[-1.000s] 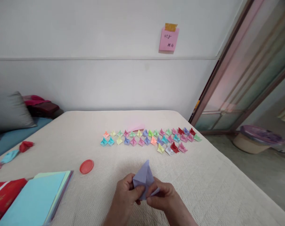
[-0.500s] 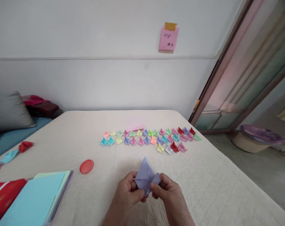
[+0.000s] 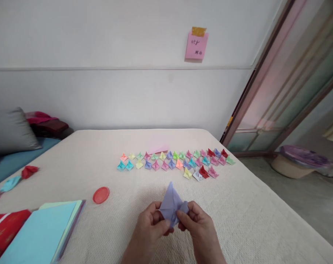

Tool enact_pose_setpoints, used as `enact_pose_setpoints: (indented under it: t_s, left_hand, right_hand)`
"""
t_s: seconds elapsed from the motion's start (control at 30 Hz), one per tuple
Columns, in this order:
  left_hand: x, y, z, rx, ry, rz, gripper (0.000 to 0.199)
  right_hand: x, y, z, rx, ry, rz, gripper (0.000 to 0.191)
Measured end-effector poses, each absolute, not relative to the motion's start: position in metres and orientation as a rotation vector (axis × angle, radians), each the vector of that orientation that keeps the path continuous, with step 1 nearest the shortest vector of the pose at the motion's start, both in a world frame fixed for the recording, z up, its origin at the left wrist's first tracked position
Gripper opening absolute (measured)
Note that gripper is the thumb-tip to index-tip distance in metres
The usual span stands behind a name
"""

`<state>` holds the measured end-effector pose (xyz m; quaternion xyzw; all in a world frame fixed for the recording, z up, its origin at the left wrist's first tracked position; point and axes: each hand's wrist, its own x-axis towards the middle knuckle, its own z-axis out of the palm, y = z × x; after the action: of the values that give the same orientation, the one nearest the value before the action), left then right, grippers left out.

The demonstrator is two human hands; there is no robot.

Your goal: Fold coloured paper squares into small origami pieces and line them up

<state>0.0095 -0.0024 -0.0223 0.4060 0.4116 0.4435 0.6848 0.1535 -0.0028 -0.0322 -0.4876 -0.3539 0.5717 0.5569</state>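
My left hand is pinching the purple paper low down, my right hand its right flap; its tip is standing above my closed fingers, both forearms slanting inward.

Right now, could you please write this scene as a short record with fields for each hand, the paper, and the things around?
Left hand: gripping the lower left of the purple paper
Right hand: pinching its right-hand flap
Paper state: partly folded, pointed tip upward
Beyond the hands: small folded pieces in rows, many colours
Left side: round red object; paper stack, light blue on top
Wall: pink note, taped at its top
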Motion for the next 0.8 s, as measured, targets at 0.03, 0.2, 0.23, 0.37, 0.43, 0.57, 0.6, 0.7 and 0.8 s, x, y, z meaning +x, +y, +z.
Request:
enact_pose_setpoints:
  t_s: [0.03, 0.2, 0.23, 0.37, 0.43, 0.57, 0.6, 0.7, 0.8]
  left_hand:
    - [0.01, -0.002, -0.023, 0.905, 0.913, 0.988, 0.036]
    - [0.015, -0.002, -0.029, 0.889, 0.86, 1.039, 0.043]
    - [0.017, -0.003, -0.028, 0.9, 0.873, 1.06, 0.041]
    - [0.021, -0.006, -0.024, 0.935, 0.92, 1.105, 0.035]
    - [0.021, -0.006, -0.022, 0.935, 0.956, 1.121, 0.035]
    - [0.021, -0.006, -0.021, 0.918, 1.05, 1.168, 0.039]
    - [0.022, -0.007, -0.021, 0.922, 1.063, 1.168, 0.039]
    - [0.022, -0.007, -0.023, 0.962, 1.074, 1.157, 0.039]
    - [0.022, -0.008, -0.026, 0.984, 1.075, 1.156, 0.04]
  right_hand:
    - [0.154, -0.003, -0.033, -1.154, -0.846, 1.34, 0.023]
    - [0.153, -0.003, -0.038, -1.135, -0.86, 1.322, 0.023]
    - [0.153, -0.003, -0.039, -1.137, -0.856, 1.321, 0.023]
    - [0.152, -0.005, -0.034, -1.165, -0.833, 1.328, 0.024]
    - [0.151, -0.006, -0.03, -1.156, -0.805, 1.336, 0.024]
    - [0.152, -0.007, -0.024, -1.117, -0.783, 1.341, 0.022]
    - [0.152, -0.007, -0.023, -1.119, -0.788, 1.328, 0.021]
    - [0.153, -0.007, -0.023, -1.136, -0.792, 1.293, 0.022]
    - [0.152, -0.007, -0.025, -1.139, -0.755, 1.288, 0.024]
